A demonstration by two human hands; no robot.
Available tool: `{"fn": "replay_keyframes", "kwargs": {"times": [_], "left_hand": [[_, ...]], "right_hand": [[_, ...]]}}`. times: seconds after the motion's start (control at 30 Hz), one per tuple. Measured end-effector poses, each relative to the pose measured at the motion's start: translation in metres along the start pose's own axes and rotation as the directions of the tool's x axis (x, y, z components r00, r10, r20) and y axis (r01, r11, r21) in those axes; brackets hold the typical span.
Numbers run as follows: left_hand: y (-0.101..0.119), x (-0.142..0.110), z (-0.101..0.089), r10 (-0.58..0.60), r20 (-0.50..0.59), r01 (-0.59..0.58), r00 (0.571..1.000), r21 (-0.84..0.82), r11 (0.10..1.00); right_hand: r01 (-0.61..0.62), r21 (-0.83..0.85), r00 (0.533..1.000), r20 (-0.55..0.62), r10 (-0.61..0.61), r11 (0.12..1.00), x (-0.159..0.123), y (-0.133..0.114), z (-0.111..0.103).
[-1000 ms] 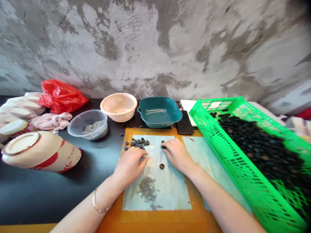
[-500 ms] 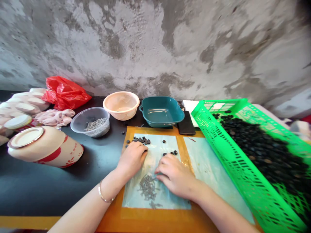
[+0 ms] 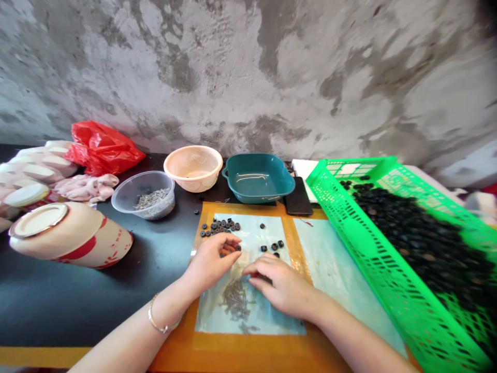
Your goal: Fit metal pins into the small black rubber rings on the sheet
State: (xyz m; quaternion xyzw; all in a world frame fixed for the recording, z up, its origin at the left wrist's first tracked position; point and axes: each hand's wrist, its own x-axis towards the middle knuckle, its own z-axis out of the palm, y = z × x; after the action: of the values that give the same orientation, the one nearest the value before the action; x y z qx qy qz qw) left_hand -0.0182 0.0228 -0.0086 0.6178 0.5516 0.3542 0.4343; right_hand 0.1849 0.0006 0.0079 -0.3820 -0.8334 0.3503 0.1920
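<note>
My left hand (image 3: pixel 212 261) is closed, its fingers curled around a small black round part (image 3: pixel 238 248) that shows at the fingertips. Just right of it, my right hand (image 3: pixel 281 285) hovers over the pale blue sheet (image 3: pixel 267 318) with thumb and fingers pinched; whatever is between them is too small to make out. Below the hands lies a pile of small metal pins (image 3: pixel 236 300), possibly screws. Several black round parts with centre holes (image 3: pixel 223 226) sit beyond my left hand. A few more black parts (image 3: pixel 274 246) lie beyond my right hand.
At right, a green plastic basket (image 3: pixel 361 259) holds many black parts. Along the back stand a teal basin (image 3: pixel 260 178), a peach bowl (image 3: pixel 194 184) and a clear bowl (image 3: pixel 163 210) of metal pins. A black phone (image 3: pixel 298 197), a patterned canister (image 3: pixel 83 233) and a red bag (image 3: pixel 103 147) are nearby.
My left hand has drawn back from the black parts toward me and turned, showing a black part at its fingertips. My right hand has moved slightly left and nearer me, uncovering more black parts.
</note>
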Motion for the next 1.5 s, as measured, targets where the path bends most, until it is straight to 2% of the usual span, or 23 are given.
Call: {"fn": "replay_keyframes", "kwargs": {"times": [0.1,0.17,0.27,0.37,0.43,0.57,0.77,0.87,1.0,1.1,1.2,1.3,1.4,1.5], "left_hand": [[0.001,0.001,-0.001,-0.019,0.0,0.019,1.0,0.017,1.0],[0.003,0.001,-0.002,-0.021,0.004,0.021,1.0,0.02,1.0],[0.008,-0.001,-0.004,0.014,0.036,-0.015,0.999,0.026,1.0],[0.015,-0.005,-0.004,0.088,0.102,-0.092,0.991,0.042,0.995],[0.019,-0.009,-0.002,0.099,0.158,-0.106,0.982,0.037,0.994],[0.024,-0.014,0.004,0.017,0.225,-0.023,0.974,0.024,0.999],[0.021,-0.017,0.011,-0.037,0.181,0.035,0.983,0.017,0.999],[0.021,-0.017,0.013,-0.061,0.149,0.07,0.987,-0.056,0.996],[0.023,-0.015,0.012,-0.119,0.138,0.135,0.983,-0.114,0.984],[0.024,-0.014,0.006,-0.026,0.127,0.019,0.992,0.053,0.998],[0.023,-0.014,-0.002,0.06,0.257,-0.143,0.964,0.319,0.937],[0.021,-0.014,-0.008,0.025,0.348,-0.189,0.937,0.446,0.875],[0.017,-0.012,-0.009,-0.045,0.302,-0.09,0.952,0.418,0.904],[0.016,-0.011,-0.007,-0.14,0.241,0.078,0.96,0.249,0.965]], "right_hand": [[-0.052,0.075,0.998,-0.013,0.053,0.996,0.0,0.001,0.003],[-0.167,0.163,0.984,-0.029,0.173,0.973,0.001,0.002,0.004],[-0.306,0.376,0.939,-0.034,0.343,0.874,0.004,0.003,0.002],[-0.304,0.567,0.913,-0.057,0.404,0.766,0.007,0.007,-0.001],[-0.271,0.614,0.905,-0.1,0.413,0.742,0.009,0.01,-0.001],[-0.255,0.583,0.891,-0.169,0.422,0.772,0.012,0.012,0.003],[-0.243,0.545,0.894,-0.195,0.403,0.803,0.014,0.01,0.008],[-0.256,0.545,0.883,-0.203,0.422,0.798,0.014,0.008,0.009],[-0.242,0.509,0.893,-0.217,0.395,0.826,0.014,0.008,0.008],[-0.246,0.518,0.887,-0.221,0.406,0.819,0.013,0.011,0.004],[-0.282,0.534,0.892,-0.16,0.422,0.797,0.011,0.016,0.001],[-0.309,0.477,0.906,-0.115,0.407,0.823,0.011,0.018,0.0],[-0.285,0.399,0.927,-0.115,0.356,0.872,0.01,0.016,0.002],[-0.238,0.376,0.945,-0.125,0.303,0.895,0.01,0.011,0.004]]}}
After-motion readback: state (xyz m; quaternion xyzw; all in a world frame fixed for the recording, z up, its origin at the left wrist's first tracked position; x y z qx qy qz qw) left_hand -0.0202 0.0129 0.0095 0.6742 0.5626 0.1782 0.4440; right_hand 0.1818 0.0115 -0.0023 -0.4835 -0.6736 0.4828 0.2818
